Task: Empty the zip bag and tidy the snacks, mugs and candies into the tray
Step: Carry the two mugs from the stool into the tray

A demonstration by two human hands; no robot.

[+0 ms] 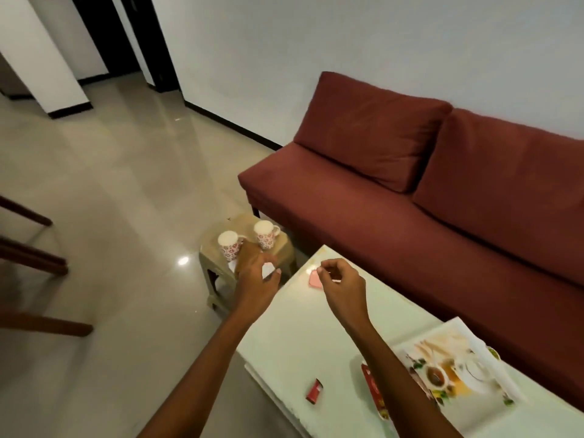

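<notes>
Two white mugs with red flower print, one (pixel 229 246) on the left and one (pixel 264 233) on the right, stand on a small beige stool (pixel 284 248). My left hand (pixel 252 279) hovers over the stool's near side, its fingers closed on a small white piece (pixel 268 269). My right hand (pixel 343 284) is above the far corner of the white table (pixel 294 336), thumb and forefinger pinched; nothing shows clearly between them. A pink candy (pixel 314 278) lies just left of that hand. A picture-printed tray (pixel 480 346) sits at the table's right.
A small red packet (pixel 314 392) lies near the table's front edge. Another red packet (pixel 370 382) is at the tray's left edge, partly behind my right forearm. A dark red sofa (pixel 395 191) runs behind the table. Wooden chair legs (pixel 34 263) stand at the left on the tiled floor.
</notes>
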